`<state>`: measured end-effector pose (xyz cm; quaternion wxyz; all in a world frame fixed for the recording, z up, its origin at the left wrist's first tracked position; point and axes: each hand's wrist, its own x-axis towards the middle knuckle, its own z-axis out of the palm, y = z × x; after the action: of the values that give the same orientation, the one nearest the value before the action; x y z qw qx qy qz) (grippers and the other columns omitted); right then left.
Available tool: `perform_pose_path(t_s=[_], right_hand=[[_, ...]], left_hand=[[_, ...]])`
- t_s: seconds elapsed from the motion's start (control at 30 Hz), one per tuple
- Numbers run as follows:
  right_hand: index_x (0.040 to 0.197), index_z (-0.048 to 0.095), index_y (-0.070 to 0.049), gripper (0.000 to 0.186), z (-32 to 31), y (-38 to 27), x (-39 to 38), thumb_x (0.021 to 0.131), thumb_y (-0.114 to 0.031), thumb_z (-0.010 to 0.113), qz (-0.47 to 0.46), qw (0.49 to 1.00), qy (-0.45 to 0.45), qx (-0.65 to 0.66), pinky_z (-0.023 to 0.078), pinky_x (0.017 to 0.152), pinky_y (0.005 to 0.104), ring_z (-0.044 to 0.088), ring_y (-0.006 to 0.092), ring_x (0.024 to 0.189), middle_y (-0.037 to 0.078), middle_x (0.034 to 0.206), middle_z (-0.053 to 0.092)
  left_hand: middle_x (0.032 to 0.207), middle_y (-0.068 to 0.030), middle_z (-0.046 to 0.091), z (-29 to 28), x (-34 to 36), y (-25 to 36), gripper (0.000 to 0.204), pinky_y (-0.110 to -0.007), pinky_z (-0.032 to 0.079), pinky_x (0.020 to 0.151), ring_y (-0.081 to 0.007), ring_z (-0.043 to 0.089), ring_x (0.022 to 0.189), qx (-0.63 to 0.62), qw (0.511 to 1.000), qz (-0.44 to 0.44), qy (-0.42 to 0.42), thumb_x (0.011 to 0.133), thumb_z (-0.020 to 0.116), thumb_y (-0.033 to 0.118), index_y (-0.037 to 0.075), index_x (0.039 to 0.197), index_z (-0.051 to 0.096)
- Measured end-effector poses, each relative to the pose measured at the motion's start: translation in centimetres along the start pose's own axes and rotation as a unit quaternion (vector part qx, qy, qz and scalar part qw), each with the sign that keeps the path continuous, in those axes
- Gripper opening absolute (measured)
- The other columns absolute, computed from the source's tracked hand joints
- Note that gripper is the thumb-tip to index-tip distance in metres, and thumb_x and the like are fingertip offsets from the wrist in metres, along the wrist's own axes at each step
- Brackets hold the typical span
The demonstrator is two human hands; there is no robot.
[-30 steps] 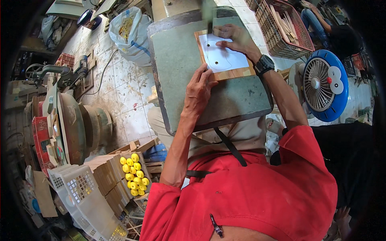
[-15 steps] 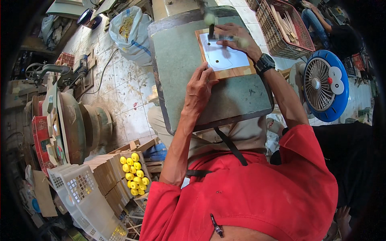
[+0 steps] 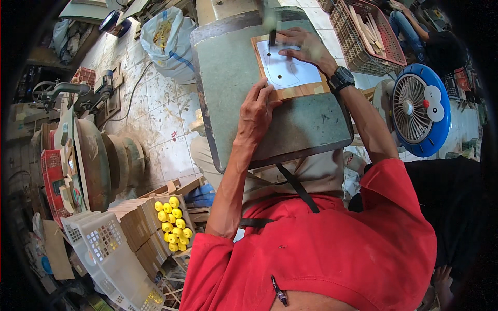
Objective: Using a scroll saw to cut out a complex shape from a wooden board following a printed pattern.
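A flat wooden board (image 3: 302,92) lies on the worn grey-green machine table (image 3: 228,98). White paper (image 3: 311,75) with drawn curved outlines covers most of it, and two dark holes show through. My left hand (image 3: 256,111) grips the board's near left corner, fingertips on top and thumb at the near edge. My right hand (image 3: 306,46) rests on the far right part of the paper, fingers stretched out toward a dark upright machine tool (image 3: 272,37). That tool comes down close to the far hole. A pale blurred part above it partly hides the spot.
A blue fan (image 3: 421,111) stands at the right, near a crate (image 3: 358,52) of wood strips. To the left are a white sack (image 3: 167,46) and a machine with round wheels (image 3: 98,155). Yellow pieces (image 3: 176,223), stacked wood and a white plastic basket (image 3: 106,259) sit lower left.
The board with its paper has slid slightly away from me and a little left, both hands moving along with it. The blurred pale part above has shifted a little.
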<state>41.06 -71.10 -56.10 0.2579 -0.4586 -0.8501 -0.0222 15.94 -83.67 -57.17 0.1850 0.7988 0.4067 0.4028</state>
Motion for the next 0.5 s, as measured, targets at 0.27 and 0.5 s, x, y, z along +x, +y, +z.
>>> perform_pose_path(t_s=[0.27, 0.5], right_hand=[[0.122, 0.071, -0.012, 0.049, -0.3, -0.4, 0.5, 0.087, -0.047, 0.072, 0.058, 0.997, -0.037, 0.044, 0.047, 0.105, 0.0398, 0.060, 0.0310, 0.121, 0.011, 0.134, 0.064], [0.124, 0.071, -0.014, 0.052, -1.4, -2.9, 1.3, 0.086, -0.049, 0.072, 0.117, 0.988, -0.076, 0.070, 0.046, 0.106, 0.0400, 0.060, 0.0284, 0.122, 0.010, 0.135, 0.064]], left_hand=[[0.133, -0.0141, 0.060, 0.1, 0.1, -0.3, 0.038, -0.040, 0.058, 0.090, -0.0351, 0.066, 0.111, -0.004, 1.000, 0.001, 0.010, 0.081, 0.080, 0.010, 0.003, 0.115, 0.063], [0.132, -0.0138, 0.060, -0.5, -0.3, -1.1, 0.037, -0.040, 0.059, 0.088, -0.0351, 0.067, 0.110, 0.008, 1.000, -0.006, 0.012, 0.081, 0.080, 0.010, 0.004, 0.113, 0.063]])
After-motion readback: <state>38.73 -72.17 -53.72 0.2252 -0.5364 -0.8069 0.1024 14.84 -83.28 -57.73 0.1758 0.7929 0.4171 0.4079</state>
